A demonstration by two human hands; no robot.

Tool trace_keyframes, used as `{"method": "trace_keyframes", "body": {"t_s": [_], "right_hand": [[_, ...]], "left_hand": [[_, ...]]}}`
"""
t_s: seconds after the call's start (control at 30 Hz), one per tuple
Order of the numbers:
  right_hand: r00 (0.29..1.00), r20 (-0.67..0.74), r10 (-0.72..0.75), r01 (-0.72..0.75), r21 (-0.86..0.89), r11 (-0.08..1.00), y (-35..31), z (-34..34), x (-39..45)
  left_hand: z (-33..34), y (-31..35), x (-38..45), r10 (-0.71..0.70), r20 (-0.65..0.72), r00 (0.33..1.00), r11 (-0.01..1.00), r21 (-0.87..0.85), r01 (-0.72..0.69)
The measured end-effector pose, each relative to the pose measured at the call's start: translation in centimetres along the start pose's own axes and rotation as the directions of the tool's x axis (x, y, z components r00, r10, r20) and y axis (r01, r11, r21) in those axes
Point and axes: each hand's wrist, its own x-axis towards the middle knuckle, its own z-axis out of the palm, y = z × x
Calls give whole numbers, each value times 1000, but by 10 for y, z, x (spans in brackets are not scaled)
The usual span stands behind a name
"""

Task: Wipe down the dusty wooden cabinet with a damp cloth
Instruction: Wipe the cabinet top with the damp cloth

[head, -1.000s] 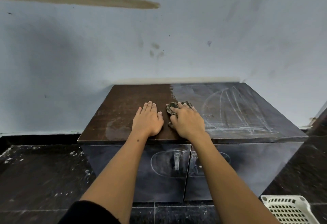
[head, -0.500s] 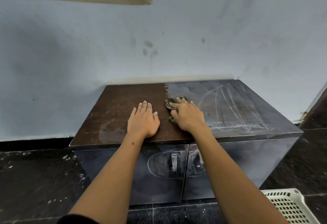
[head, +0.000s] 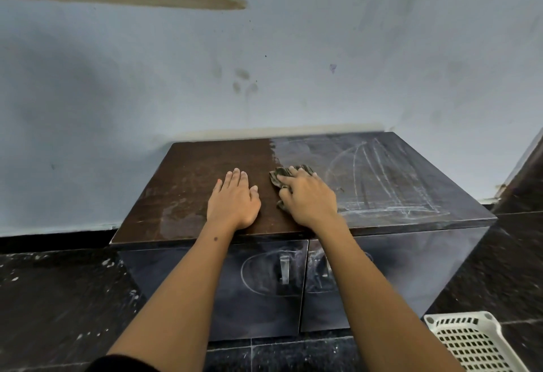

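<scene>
A low dark wooden cabinet (head: 188, 195) stands against the wall, with two front doors and metal handles. Its top is brown and wiped on the left half, grey with dust and chalky lines on the right half. My right hand (head: 311, 198) presses a crumpled dark cloth (head: 279, 176) onto the top at the line between the two halves; most of the cloth is hidden under the palm. My left hand (head: 233, 199) lies flat, fingers together, on the wiped part just left of it.
A pale blue stained wall (head: 264, 63) rises directly behind the cabinet. The floor (head: 58, 298) is dark speckled tile. A white perforated plastic basket (head: 473, 342) sits on the floor at the lower right, close to the cabinet's right front corner.
Both hands stay in nearly the same place on the top; the right hand with the cloth has crept slightly away from me. The camera view has shifted a little.
</scene>
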Motion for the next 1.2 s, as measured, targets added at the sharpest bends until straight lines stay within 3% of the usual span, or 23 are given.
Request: {"method": "trace_keyframes", "body": {"t_s": [0.1,0.27,0.57,0.77,1.0,1.2], "right_hand": [[1000,-13,-10,9,-9,1000,1,0,-4],[984,-177,-20,14,-35,999,9,14,-65],[1000,-8,-9,9,-39,999,-4,7,14],[983,-183,-15,6,-52,999,8,19,-49],[1000,2,-12,12,-13,1000,1,4,10],[991,-128,-30,28,-13,1000,10,9,-44]], "left_hand": [[-2,0,-2,4,4,1000,1000,-9,-4],[2,0,1,-5,-14,1000,1000,-7,5],[-1,1,-1,-1,2,1000,1000,2,1],[4,-2,4,4,-16,1000,1000,-2,-4],[-2,3,-2,2,-15,1000,1000,-16,-2],[-2,6,-2,-26,-85,996,993,-114,16]]}}
